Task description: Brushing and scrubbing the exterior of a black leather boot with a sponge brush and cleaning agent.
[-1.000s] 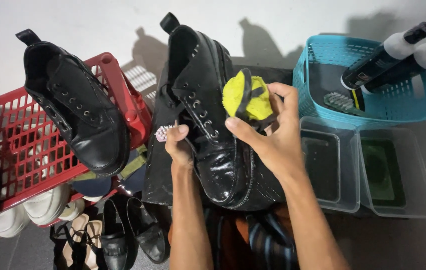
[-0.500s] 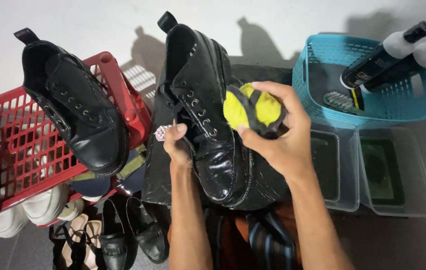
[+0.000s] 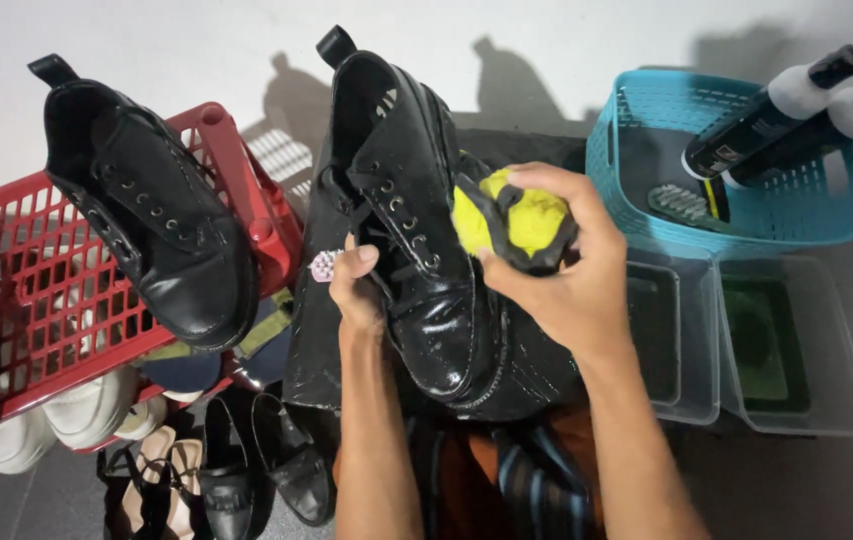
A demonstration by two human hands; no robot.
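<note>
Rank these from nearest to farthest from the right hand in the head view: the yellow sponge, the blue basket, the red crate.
1. Yellow sponge: gripped in the right hand.
2. Blue basket: just to that hand's right, against the wall.
3. Red crate: far left, beyond the boot being cleaned.

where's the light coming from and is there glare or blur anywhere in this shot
Head view: hard light from the viewer's side, since both boots throw crisp shadows up onto the pale wall; wet glare streaks the toe of the black boot steadied by the left hand; the right hand and its yellow sponge look sharp, no motion blur; the lower corners fall dim.
</note>
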